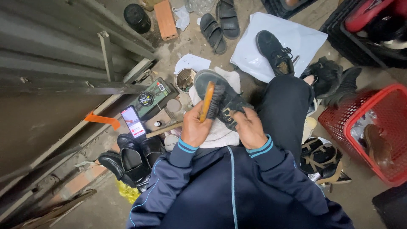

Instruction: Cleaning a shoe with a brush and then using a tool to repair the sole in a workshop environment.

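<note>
Gripping brush [208,101] w/ left hand [194,128], right hand [250,129] steadying dark shoe [220,98].

Two hands were in view, the left hand [194,127] and the right hand [250,129]. Around the one red basket [339,123] there were counted: one brush [207,101], two black sneakers [222,95] [274,51], two sandals [212,32] [229,17], one phone [133,122] and one brick [165,19].

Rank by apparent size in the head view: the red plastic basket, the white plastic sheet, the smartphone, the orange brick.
1. Red plastic basket, partly cut off.
2. White plastic sheet, close to the basket, so unsure.
3. Orange brick.
4. Smartphone, similar to the brick.
</note>
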